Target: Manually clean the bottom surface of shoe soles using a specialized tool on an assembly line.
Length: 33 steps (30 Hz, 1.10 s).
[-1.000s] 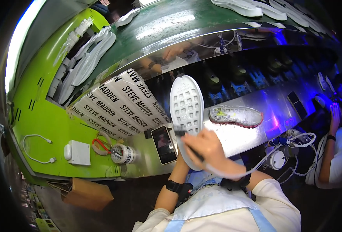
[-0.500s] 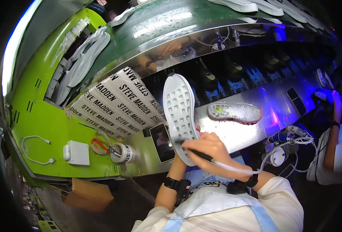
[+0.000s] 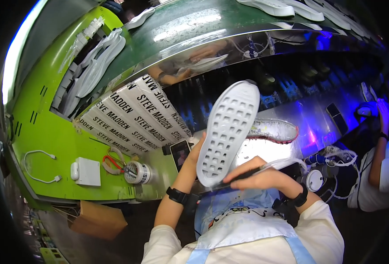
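Note:
My left hand grips a white shoe sole along its left edge, with most of the fingers hidden behind it. The sole's face, covered in square hollows, is turned up, and its far end leans right. In my right hand is a slim dark brush-like tool fed by a clear tube. Its tip is at the near end of the sole; whether it touches is too blurred to tell. Behind the held sole, a pale sole with a red rim lies on the metal bench, partly covered.
A wrapped box stands left of the sole. Near it are a phone, a tape roll, orange-handled scissors and a white case. White soles lie far left. A co-worker's arm shows at right.
The held sole has moved right and its far end now tilts right, covering part of the red-rimmed sole. My right hand has shifted right and down, bringing the tool to the sole's near end.

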{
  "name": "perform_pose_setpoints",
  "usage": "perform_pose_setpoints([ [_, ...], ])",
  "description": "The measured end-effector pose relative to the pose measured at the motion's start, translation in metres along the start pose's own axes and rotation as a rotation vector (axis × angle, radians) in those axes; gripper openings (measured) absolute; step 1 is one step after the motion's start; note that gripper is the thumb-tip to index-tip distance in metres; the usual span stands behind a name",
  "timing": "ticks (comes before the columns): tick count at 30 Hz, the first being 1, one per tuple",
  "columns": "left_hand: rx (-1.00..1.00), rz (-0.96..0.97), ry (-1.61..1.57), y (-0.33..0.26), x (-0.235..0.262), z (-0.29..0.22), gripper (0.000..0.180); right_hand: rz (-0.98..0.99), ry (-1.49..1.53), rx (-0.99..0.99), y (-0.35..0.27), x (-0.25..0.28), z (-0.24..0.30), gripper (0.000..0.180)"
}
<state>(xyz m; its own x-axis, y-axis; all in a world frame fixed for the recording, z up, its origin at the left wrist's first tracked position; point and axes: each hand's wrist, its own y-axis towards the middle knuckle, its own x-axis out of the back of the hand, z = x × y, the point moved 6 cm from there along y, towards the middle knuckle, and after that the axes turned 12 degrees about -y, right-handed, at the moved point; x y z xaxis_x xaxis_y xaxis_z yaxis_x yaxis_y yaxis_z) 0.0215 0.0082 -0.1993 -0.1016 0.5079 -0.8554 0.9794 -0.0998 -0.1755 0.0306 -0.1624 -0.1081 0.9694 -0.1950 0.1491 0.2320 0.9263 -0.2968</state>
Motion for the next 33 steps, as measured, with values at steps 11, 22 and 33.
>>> perform_pose_setpoints([
  [11, 0.553, -0.017, 0.377, 0.019, -0.041, 0.012, 0.043, -0.073, -0.439, 0.555, -0.002, 0.013, 0.032, 0.025],
  [22, 0.899, -0.255, 0.461, -0.002, -0.014, 0.008, 0.053, -0.221, -0.518, 0.445, -0.055, 0.072, 0.027, 0.027],
  [33, -0.379, -0.111, -0.504, -0.020, -0.035, 0.043, 0.074, -0.529, 0.193, 0.170, -0.021, 0.051, 0.021, 0.026],
])
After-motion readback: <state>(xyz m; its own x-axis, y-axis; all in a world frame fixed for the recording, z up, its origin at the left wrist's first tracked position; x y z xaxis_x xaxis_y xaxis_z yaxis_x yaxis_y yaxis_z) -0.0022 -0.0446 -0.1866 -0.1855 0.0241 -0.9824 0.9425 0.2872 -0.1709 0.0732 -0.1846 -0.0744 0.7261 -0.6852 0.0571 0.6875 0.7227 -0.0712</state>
